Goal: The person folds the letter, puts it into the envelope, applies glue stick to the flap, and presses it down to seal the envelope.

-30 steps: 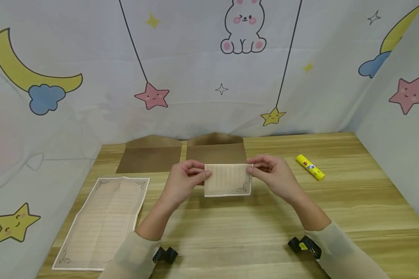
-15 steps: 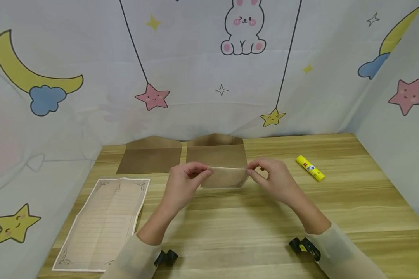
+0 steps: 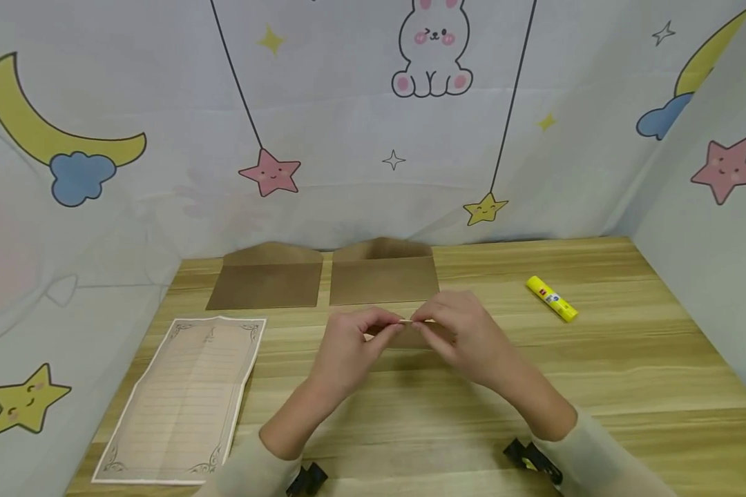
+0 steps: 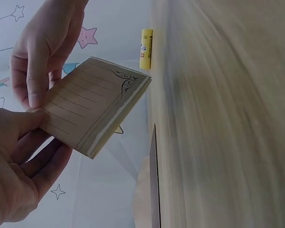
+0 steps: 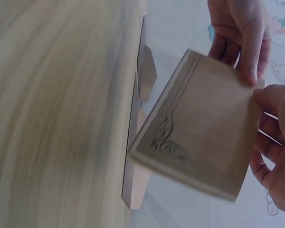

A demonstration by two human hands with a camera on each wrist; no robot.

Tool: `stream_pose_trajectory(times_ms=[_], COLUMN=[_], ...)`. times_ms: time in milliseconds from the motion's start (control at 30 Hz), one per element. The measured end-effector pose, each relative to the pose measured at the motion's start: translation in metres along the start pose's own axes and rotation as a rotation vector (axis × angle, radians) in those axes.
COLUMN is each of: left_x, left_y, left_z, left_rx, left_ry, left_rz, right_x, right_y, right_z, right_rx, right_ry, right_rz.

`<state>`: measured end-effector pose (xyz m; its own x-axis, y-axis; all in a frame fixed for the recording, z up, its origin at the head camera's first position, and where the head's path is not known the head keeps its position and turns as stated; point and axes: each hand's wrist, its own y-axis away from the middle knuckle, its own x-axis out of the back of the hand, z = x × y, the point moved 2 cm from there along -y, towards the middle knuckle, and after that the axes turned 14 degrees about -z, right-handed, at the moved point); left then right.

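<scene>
A folded sheet of lined letter paper (image 4: 80, 99) with a dark scroll ornament in one corner is held up above the table. My left hand (image 3: 354, 345) pinches its top edge between thumb and fingers. Close beside it, my right hand (image 3: 463, 335) pinches the same edge, thumb toward me. In the right wrist view the folded paper (image 5: 199, 123) hangs down from both hands, its layers stacked together. From the head view the paper is seen almost edge-on and partly covered by the fingers.
Two brown envelopes (image 3: 267, 284) with raised flaps lie at the table's back edge. An unfolded, creased letter sheet (image 3: 183, 400) lies at the left. A yellow glue stick (image 3: 552, 298) rests at the right. Printed fabric hangs behind the wooden table (image 3: 628, 386).
Both hands have moved closer together along the paper's top edge and lowered slightly toward me. The paper has tipped from facing the head camera to nearly edge-on.
</scene>
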<state>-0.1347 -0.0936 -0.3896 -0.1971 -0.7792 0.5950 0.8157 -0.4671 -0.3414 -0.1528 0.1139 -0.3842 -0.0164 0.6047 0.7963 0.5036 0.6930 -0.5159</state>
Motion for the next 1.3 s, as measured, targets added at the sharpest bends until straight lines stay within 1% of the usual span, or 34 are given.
stream_pose_trajectory(times_ms=[100,167,300,467,633,733,833,1000,1300], left_x=[-0.003,-0.003,-0.002,-0.001,-0.001,-0.001,-0.001,-0.001,0.000], left_y=[0.001,0.001,0.001,0.001,0.001,0.001,0.001,0.000,0.000], left_z=[0.006,0.009,0.010,0.002,-0.009,-0.014,-0.015,-0.011,0.003], left_rx=[-0.024,-0.025,-0.017,-0.004,0.050,0.081,0.087,0.053,-0.050], left_ry=[-0.047,-0.065,-0.066,-0.067,-0.100,-0.112,-0.132,-0.156,-0.126], left_rz=[0.003,0.008,-0.001,-0.042,-0.088,-0.102,-0.105,-0.101,-0.052], right_x=[-0.001,-0.001,0.001,0.009,0.016,0.019,0.020,0.018,0.005], right_y=[-0.001,-0.001,-0.001,-0.001,0.002,0.003,0.004,0.005,0.000], right_z=[-0.008,-0.010,-0.011,-0.010,-0.007,-0.005,-0.004,-0.003,-0.006], right_rx=[-0.003,-0.020,-0.033,-0.042,-0.083,-0.099,-0.104,-0.081,-0.004], right_ry=[0.031,0.036,-0.001,-0.052,-0.074,-0.085,-0.092,-0.107,-0.077], right_rz=[0.007,0.007,0.009,0.039,0.065,0.066,0.055,0.037,-0.025])
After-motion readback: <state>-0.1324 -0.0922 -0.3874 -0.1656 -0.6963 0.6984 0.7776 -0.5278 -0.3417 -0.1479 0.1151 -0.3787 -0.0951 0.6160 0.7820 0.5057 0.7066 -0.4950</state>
